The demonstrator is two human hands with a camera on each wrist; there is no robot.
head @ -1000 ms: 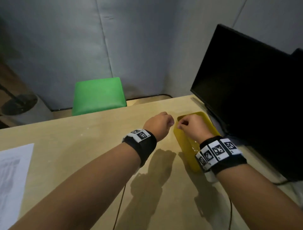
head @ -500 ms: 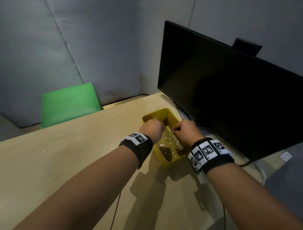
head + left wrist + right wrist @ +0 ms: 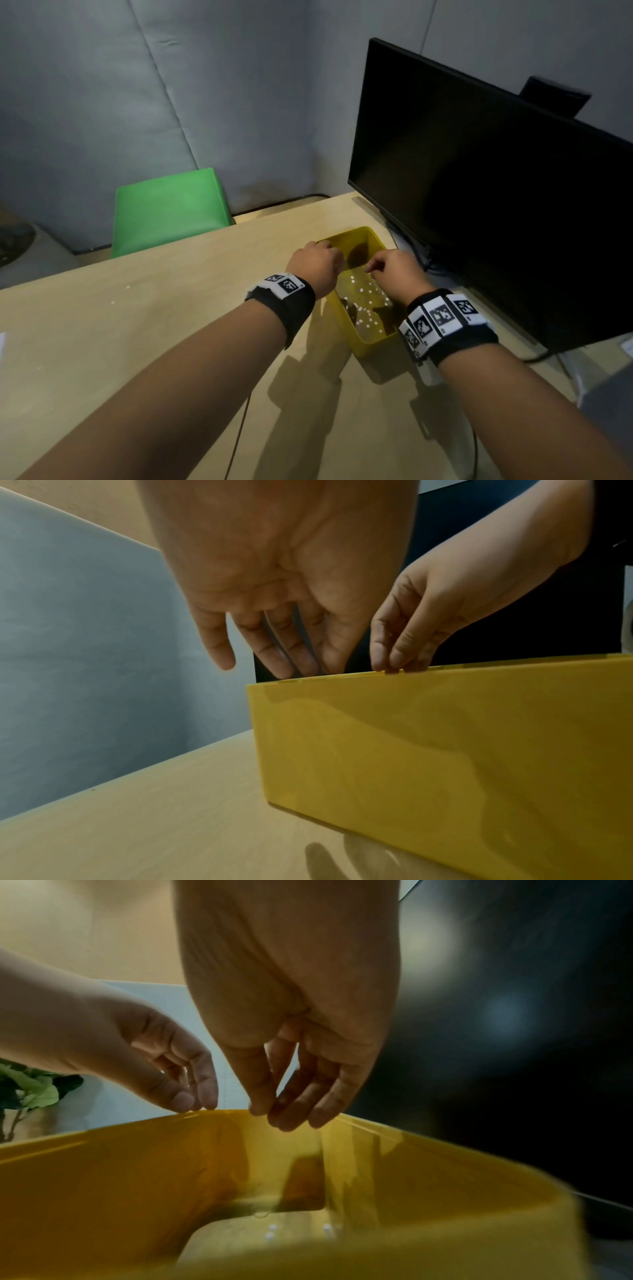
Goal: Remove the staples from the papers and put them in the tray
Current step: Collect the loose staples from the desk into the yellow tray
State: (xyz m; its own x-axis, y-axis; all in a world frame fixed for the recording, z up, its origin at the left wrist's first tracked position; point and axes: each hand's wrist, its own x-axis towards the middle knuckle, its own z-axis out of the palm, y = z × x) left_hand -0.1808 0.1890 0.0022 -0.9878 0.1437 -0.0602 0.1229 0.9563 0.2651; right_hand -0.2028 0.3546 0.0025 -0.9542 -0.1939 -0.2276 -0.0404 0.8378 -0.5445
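Hovering over the yellow tray, left hand and right hand hang loose-fingered, holding nothing visible; next, presumably, fetching more stapled papers

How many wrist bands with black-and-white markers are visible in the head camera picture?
2. One wrist band is on the left wrist, beside the yellow tray. The other wrist band is on the right wrist, at the tray's near right corner. None seems hidden.
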